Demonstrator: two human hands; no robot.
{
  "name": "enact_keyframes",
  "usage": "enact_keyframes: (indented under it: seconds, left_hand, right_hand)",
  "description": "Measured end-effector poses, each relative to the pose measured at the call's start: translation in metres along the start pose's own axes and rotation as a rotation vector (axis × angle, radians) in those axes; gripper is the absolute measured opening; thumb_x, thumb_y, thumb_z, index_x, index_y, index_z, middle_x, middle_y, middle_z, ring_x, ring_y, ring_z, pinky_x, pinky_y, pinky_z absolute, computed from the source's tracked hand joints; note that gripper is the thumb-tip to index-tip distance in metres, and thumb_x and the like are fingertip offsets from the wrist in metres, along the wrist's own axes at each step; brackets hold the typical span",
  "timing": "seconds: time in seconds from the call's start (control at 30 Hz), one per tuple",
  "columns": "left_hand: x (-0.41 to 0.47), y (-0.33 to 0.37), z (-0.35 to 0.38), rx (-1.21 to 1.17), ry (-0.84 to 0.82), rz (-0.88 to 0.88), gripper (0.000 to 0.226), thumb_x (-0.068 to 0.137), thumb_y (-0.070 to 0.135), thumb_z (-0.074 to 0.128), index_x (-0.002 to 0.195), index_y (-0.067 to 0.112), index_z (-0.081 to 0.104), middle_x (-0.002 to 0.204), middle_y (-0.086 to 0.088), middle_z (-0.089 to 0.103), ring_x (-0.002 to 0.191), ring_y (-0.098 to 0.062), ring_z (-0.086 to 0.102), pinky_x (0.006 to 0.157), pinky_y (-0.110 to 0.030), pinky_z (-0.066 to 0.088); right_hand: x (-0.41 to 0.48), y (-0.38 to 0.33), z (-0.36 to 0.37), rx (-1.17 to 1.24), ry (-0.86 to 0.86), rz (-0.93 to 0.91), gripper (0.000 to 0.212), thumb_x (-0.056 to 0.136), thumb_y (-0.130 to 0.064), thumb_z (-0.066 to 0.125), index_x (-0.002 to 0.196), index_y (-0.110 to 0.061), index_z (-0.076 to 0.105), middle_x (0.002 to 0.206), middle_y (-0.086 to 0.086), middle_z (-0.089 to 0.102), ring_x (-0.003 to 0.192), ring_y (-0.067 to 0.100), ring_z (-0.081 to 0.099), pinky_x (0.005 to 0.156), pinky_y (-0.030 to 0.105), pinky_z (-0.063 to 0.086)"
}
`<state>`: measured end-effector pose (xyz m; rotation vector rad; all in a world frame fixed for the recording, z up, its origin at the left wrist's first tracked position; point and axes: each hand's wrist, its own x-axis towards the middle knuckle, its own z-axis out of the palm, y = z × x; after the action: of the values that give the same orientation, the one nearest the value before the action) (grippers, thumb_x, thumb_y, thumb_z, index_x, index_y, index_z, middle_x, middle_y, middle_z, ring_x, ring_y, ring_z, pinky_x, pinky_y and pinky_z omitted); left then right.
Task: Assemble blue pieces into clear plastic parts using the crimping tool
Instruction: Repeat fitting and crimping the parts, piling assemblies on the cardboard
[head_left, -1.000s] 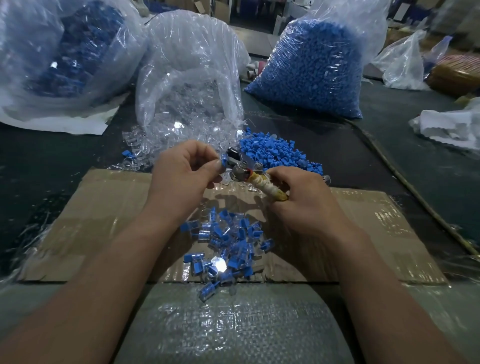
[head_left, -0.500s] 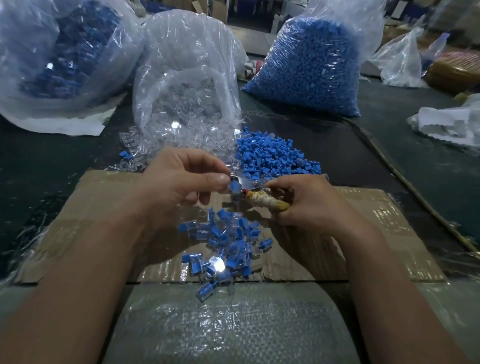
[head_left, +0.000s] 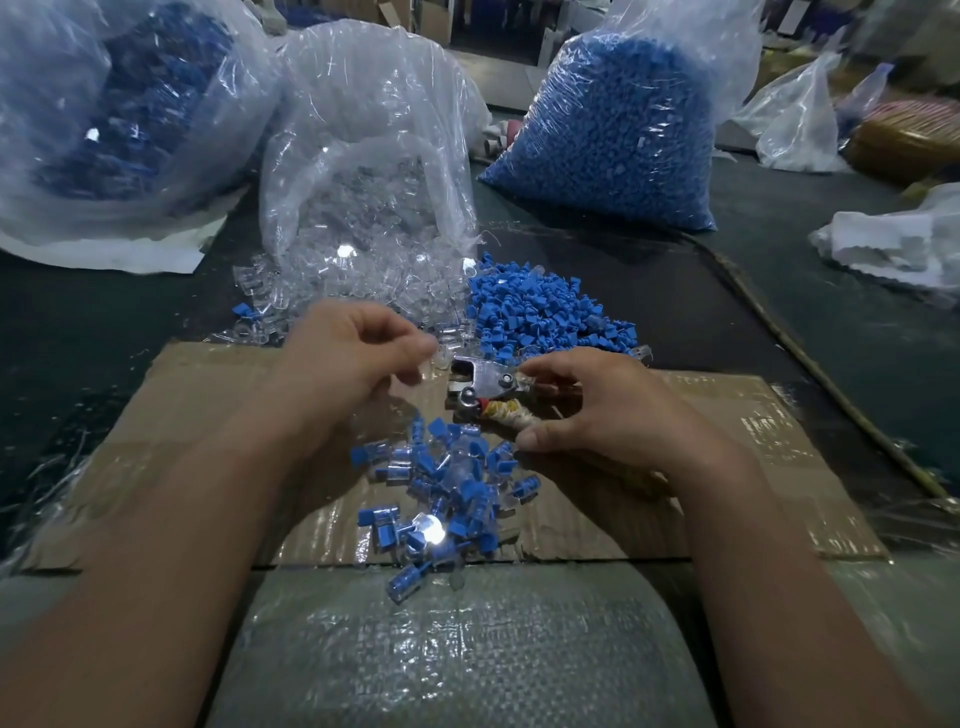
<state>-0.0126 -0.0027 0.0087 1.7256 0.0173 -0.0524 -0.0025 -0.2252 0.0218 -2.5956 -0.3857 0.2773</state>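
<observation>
My right hand (head_left: 613, 410) grips the crimping tool (head_left: 485, 384) by its tape-wrapped handle, with the metal jaws pointing left above the cardboard sheet (head_left: 208, 415). My left hand (head_left: 353, 353) hovers just left of the jaws with curled fingers. It is blurred, and a clear part shows by its fingertips; whether it holds it is unclear. Loose blue pieces (head_left: 540, 312) lie heaped behind the tool. Clear plastic parts (head_left: 363, 280) spill from an open bag. A pile of assembled blue-and-clear pieces (head_left: 447, 483) lies on the cardboard below my hands.
A full bag of blue pieces (head_left: 613, 130) stands at the back right, and another large bag (head_left: 104, 104) at the back left. White plastic bags (head_left: 893, 244) lie far right. A woven sack (head_left: 457, 649) covers the near edge.
My left hand has drawn back from the tool's jaws, and the blue piece it pinched there is gone from view. The tool sits a little lower, with its jaws now uncovered.
</observation>
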Motion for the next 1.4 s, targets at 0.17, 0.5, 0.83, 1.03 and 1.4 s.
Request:
enact_keyframes:
  seconds: [0.17,0.5,0.83,1.03,1.4]
  left_hand:
    - [0.009,-0.009,-0.001,0.187,0.453,0.101,0.012,0.085,0.012,0.062,0.082,0.024,0.066,0.086,0.002,0.066,0.078,-0.010,0.060,0.076,-0.032,0.052]
    - [0.021,-0.016,-0.002,0.671,0.271,0.103,0.041,0.091,0.007,0.051,0.129,0.023,0.053,0.142,-0.006,0.038,0.134,-0.024,0.027,0.111,-0.039,0.019]
    - [0.020,-0.014,-0.003,0.703,0.328,0.167,0.039,0.090,0.003,0.052,0.129,0.005,0.052,0.139,-0.007,0.047,0.128,-0.022,0.040,0.109,-0.033,0.025]
    - [0.012,-0.010,0.001,0.529,0.445,0.190,0.024,0.079,0.012,0.070,0.103,0.008,0.069,0.101,-0.005,0.069,0.077,-0.003,0.057,0.081,-0.020,0.040]
    - [0.005,-0.005,0.005,0.304,0.251,0.230,0.026,0.085,-0.006,0.056,0.095,0.017,0.059,0.076,-0.001,0.057,0.058,0.007,0.061,0.047,-0.005,0.044]
  right_hand:
    - [0.002,0.002,0.001,-0.013,0.012,-0.005,0.067,0.069,-0.055,0.069,0.130,-0.036,0.048,0.123,-0.011,0.053,0.098,0.003,0.042,0.078,0.027,0.033]
    - [0.004,0.003,0.003,-0.055,0.029,-0.005,0.072,0.071,-0.064,0.059,0.134,-0.034,0.043,0.131,-0.006,0.048,0.117,0.013,0.043,0.087,0.029,0.034]
    - [0.004,0.001,0.004,-0.041,0.076,-0.017,0.065,0.072,-0.061,0.059,0.130,-0.034,0.049,0.126,-0.007,0.052,0.110,0.011,0.047,0.088,0.031,0.039]
    - [0.005,0.001,0.004,-0.062,0.128,-0.043,0.050,0.081,-0.051,0.058,0.126,-0.028,0.054,0.120,-0.006,0.056,0.101,0.007,0.046,0.083,0.028,0.037]
    - [0.010,0.006,0.000,-0.011,0.397,0.014,0.021,0.089,-0.029,0.057,0.105,-0.020,0.068,0.084,-0.016,0.057,0.071,-0.006,0.046,0.071,0.018,0.037]
